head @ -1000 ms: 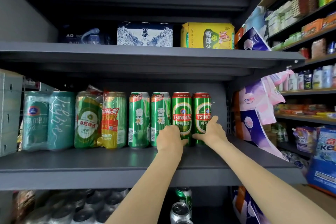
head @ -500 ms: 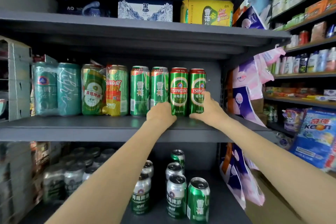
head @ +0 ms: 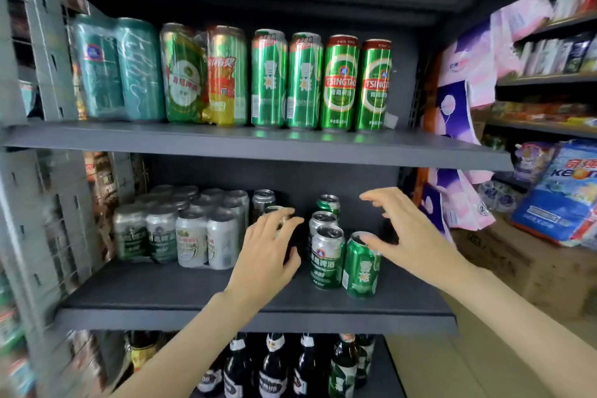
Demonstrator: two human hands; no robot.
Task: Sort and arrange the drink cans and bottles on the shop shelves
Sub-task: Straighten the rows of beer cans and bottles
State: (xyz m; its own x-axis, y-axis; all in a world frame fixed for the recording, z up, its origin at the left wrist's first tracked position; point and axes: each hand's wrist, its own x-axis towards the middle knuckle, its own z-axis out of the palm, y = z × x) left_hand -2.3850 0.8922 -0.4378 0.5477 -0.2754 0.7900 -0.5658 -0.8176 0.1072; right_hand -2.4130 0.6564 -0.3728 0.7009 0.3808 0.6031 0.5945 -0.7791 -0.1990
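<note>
We are reaching for loose short cans (head: pixel 326 255) | left hand (head: pixel 268 255), right hand (head: pixel 410 236) fingers spread, empty | advising upright, label-forward grips

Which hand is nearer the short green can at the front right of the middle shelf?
Right. The right hand hovers open just above and right of the short green can, thumb at its rim. The left hand is further left, beyond the silver-and-green can.

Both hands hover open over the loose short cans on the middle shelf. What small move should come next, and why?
Probably the right hand closes on the green short can: its thumb already sits at that can's top, and the can stands out of line beside the silver-topped cans. The left hand holds nothing.
</note>
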